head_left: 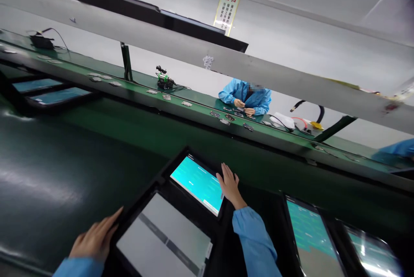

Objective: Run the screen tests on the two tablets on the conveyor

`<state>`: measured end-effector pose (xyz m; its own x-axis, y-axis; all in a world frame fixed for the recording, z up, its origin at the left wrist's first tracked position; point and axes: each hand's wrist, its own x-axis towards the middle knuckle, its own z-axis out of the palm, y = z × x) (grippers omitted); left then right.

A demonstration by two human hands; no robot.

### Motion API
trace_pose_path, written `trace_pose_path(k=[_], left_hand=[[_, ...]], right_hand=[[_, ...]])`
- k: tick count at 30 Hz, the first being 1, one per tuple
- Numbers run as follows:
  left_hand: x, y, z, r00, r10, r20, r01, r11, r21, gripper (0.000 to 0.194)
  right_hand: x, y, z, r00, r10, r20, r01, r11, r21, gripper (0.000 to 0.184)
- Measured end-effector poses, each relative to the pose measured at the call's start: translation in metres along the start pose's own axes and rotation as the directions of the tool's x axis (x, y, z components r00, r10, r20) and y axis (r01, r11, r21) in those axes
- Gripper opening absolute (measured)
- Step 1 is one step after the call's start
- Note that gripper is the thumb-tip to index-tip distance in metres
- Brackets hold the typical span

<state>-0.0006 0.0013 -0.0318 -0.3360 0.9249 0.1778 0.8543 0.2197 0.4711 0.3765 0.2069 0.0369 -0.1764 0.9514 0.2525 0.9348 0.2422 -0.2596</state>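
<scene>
Most room at lower left of the frame
A hand could pass over the dark green conveyor belt (64,169) beside the left hand (93,240); black-framed display panels (197,184) stand between it and the right hand (229,184), further panels (310,229) block the lower right, and a raised green rail (171,111) crosses the way ahead

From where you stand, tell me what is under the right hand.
The right hand lies over the black tray, its fingers beside the teal-lit screen. The palm covers the surface directly beneath it, so what is there cannot be seen.
</scene>
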Motion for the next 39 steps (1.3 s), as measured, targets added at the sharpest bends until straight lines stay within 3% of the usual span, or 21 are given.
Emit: trace_pose_path(k=[3,6,8,11,14,18,21,23,25,28,32,35,39], left_hand=[[0.072,0.008,-0.013,0.998,0.029,0.046,-0.031,0.999,0.043,0.048],[0.133,0.015,-0.018,0.992,0.088,0.086,-0.094,0.993,0.076,0.048],[0.159,0.022,-0.017,0.979,0.162,0.12,-0.172,0.982,0.075,0.042],[0.178,0.033,-0.01,0.943,0.287,0.166,-0.298,0.953,0.046,0.039],[0.183,0.043,-0.001,0.905,0.379,0.193,-0.389,0.921,0.014,0.041],[0.179,0.05,0.0,0.894,0.415,0.168,-0.427,0.903,0.042,0.041],[0.166,0.048,-0.009,0.904,0.415,0.103,-0.425,0.9,0.098,0.042],[0.153,0.044,-0.016,0.89,0.449,0.079,-0.455,0.883,0.117,0.043],[0.142,0.042,-0.018,0.867,0.492,0.072,-0.498,0.858,0.126,0.047],[0.137,0.045,-0.01,0.848,0.524,0.081,-0.53,0.836,0.141,0.048],[0.146,0.058,0.007,0.846,0.523,0.108,-0.534,0.83,0.164,0.053],[0.151,0.068,0.013,0.841,0.525,0.132,-0.541,0.824,0.17,0.051],[0.15,0.079,0.01,0.839,0.525,0.143,-0.543,0.824,0.163,0.043]], right_hand=[[-0.005,0.02,-0.004,0.998,0.057,-0.001,-0.057,0.997,0.043,0.041],[-0.032,0.028,-0.008,0.989,0.146,0.007,-0.146,0.986,0.085,0.044],[-0.066,0.028,-0.013,0.98,0.194,0.035,-0.197,0.972,0.125,0.049],[-0.127,0.024,-0.023,0.944,0.319,0.084,-0.329,0.928,0.172,0.066],[-0.169,0.023,-0.034,0.895,0.419,0.154,-0.444,0.874,0.2,0.076],[-0.178,0.022,-0.048,0.891,0.388,0.236,-0.438,0.871,0.223,0.07],[-0.173,0.013,-0.061,0.916,0.255,0.31,-0.33,0.918,0.219,0.057],[-0.172,0.002,-0.071,0.911,0.158,0.381,-0.235,0.958,0.166,0.065],[-0.171,-0.01,-0.079,0.87,0.043,0.49,-0.108,0.989,0.104,0.076],[-0.169,-0.024,-0.084,0.769,-0.141,0.623,0.097,0.99,0.104,0.084],[-0.164,-0.031,-0.08,0.694,-0.325,0.642,0.297,0.942,0.156,0.084],[-0.162,-0.032,-0.073,0.648,-0.383,0.658,0.368,0.914,0.169,0.082],[-0.162,-0.041,-0.056,0.643,-0.481,0.595,0.423,0.872,0.247,0.063]])
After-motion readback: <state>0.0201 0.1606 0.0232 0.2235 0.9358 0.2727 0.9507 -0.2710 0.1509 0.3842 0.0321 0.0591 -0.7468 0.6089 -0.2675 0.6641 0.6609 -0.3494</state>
